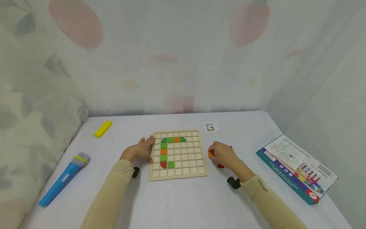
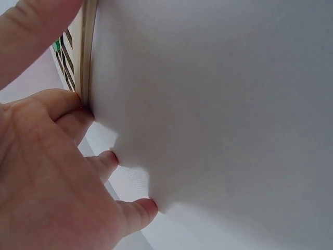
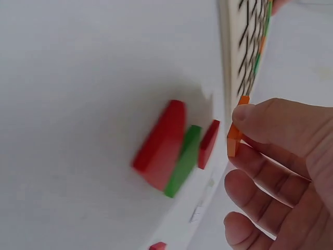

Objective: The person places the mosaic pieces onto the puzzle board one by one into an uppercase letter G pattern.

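My left hand (image 1: 140, 150) rests at the left edge of a wooden grid board (image 1: 188, 171), its fingers spread. In the left wrist view, fingertips of the left hand (image 2: 57, 172) touch the board's side (image 2: 86, 57) and the white cloth. Green, orange and red tiles lie in the grid, in a row, a column below it and a short bottom row. Right of the board, my right hand (image 1: 224, 155) pinches an orange square tile (image 3: 237, 130) between thumb and finger. Under it on the cloth are a red tile (image 3: 162, 148), a green tile (image 3: 183, 162) and another red tile (image 3: 209, 145).
A small card (image 1: 211, 127) with a coloured G pattern lies behind the board's right corner. At the right is a printed box (image 1: 297, 168). A blue toy microphone (image 1: 64, 178) and a yellow block (image 1: 103, 129) lie on the left.
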A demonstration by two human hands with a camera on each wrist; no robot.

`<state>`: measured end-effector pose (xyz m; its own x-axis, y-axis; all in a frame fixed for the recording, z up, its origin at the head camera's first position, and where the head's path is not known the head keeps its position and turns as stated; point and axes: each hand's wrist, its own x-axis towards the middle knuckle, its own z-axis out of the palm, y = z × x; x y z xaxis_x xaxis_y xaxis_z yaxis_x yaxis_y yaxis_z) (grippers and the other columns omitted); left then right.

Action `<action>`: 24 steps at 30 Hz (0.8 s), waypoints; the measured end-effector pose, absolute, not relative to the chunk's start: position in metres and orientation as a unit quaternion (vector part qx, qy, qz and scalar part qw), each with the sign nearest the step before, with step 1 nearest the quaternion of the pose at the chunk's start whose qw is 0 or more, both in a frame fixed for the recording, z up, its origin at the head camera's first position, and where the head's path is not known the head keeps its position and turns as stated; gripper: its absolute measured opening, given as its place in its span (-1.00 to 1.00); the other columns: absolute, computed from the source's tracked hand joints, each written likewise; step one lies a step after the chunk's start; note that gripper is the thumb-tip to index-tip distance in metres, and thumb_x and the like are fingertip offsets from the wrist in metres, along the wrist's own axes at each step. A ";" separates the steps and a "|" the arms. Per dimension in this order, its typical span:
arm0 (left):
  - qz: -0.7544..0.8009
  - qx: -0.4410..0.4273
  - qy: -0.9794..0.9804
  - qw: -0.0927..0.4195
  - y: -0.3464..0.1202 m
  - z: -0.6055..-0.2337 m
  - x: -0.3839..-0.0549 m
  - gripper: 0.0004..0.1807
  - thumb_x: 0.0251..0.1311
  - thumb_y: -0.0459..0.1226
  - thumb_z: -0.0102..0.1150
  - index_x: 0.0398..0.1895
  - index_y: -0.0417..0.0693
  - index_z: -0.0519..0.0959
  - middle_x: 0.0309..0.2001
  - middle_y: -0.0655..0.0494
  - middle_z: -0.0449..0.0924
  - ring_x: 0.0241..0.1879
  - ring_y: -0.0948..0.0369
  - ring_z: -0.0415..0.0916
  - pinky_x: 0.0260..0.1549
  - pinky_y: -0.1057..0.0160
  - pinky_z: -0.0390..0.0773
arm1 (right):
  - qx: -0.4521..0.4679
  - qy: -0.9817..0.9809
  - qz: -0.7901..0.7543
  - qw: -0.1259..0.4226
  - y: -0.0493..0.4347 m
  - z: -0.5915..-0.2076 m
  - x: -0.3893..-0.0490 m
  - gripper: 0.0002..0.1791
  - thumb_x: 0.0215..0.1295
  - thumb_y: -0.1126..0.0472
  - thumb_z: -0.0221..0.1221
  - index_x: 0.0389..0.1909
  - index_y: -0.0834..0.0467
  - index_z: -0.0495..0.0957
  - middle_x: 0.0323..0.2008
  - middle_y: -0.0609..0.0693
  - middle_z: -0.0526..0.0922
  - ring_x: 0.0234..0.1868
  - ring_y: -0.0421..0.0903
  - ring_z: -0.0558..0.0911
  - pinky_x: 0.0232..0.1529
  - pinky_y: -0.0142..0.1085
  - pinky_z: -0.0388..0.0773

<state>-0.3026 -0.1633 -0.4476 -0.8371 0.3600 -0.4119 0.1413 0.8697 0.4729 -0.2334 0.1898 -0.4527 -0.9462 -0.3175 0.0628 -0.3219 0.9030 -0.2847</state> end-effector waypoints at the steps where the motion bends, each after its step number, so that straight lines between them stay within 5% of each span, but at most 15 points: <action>1: 0.218 0.134 0.933 0.252 -0.163 -0.447 -0.303 0.25 -0.29 -0.31 0.48 0.46 -0.08 -0.19 0.47 0.00 -0.38 0.39 -0.17 -0.53 0.20 -0.35 -0.27 | 0.165 -0.975 0.145 0.013 0.189 -0.451 -0.234 -0.74 -0.05 0.25 0.36 -0.26 0.14 0.65 -0.31 -0.11 0.55 -0.40 -0.21 0.47 -0.37 -0.38 0.49; 24: 0.217 0.138 0.934 0.248 -0.166 -0.453 -0.307 0.25 -0.28 -0.28 0.48 0.46 -0.06 -0.19 0.47 0.02 -0.37 0.39 -0.17 -0.52 0.19 -0.37 -0.26 | 0.279 -0.952 0.128 -0.009 0.081 -0.458 -0.230 -0.75 0.08 0.15 0.26 -0.18 0.06 0.62 -0.34 -0.20 0.49 -0.38 -0.27 0.44 -0.37 -0.45 0.45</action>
